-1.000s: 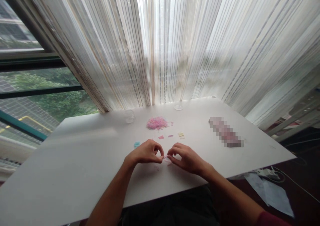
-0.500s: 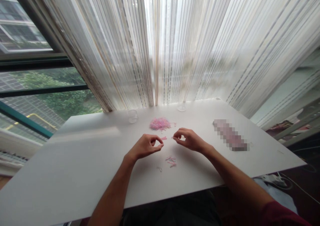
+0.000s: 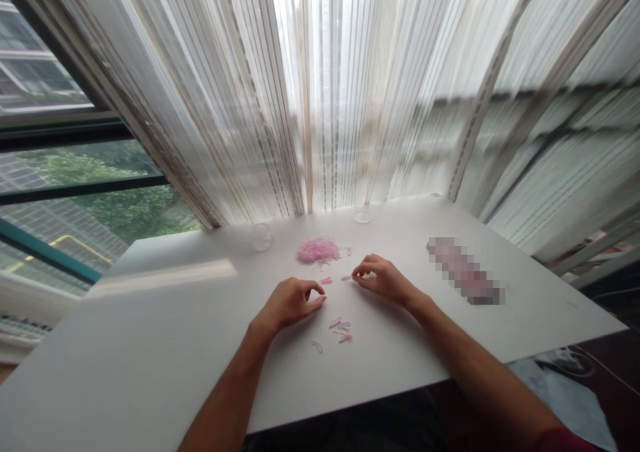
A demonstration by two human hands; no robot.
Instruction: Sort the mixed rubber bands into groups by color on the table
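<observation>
White table [image 3: 165,359]: fills the lower middle of the head view, small pink bits across its centre.
Left hand [image 3: 294,300]: low over the table, left of centre; thumb and index bent round toward each other, tips close. Nothing seen between them; cannot tell if they meet.
Right hand [image 3: 383,280]: farther forward, right of centre; thumb and index tips at the right end of a small pink piece [image 3: 346,279]. Cannot tell if pinched or only touched.
Pink bunch [image 3: 326,281]: on the table, just beyond the left fingertips, left of the piece.
Pile [image 3: 319,250]: loose heap of fine pink and mixed pastel bits, beyond both hands; a few strays at its right edge.
Near group [image 3: 341,329]: pink and pale strips lying loose, nearer the person than the hands.
Loop [image 3: 317,347]: single, thin, pinkish, left of the near group and apart from it.
Clear cup [image 3: 261,237]: far side, left of the pile.
Clear disc [image 3: 362,217]: far edge, right of the pile.
Pixelated item [image 3: 465,271]: right part of the table, pinkish, masked.
Curtain [image 3: 320,105]: striped, sheer, behind the table.
Sleeve [image 3: 557,441]: dark red, right arm.
</observation>
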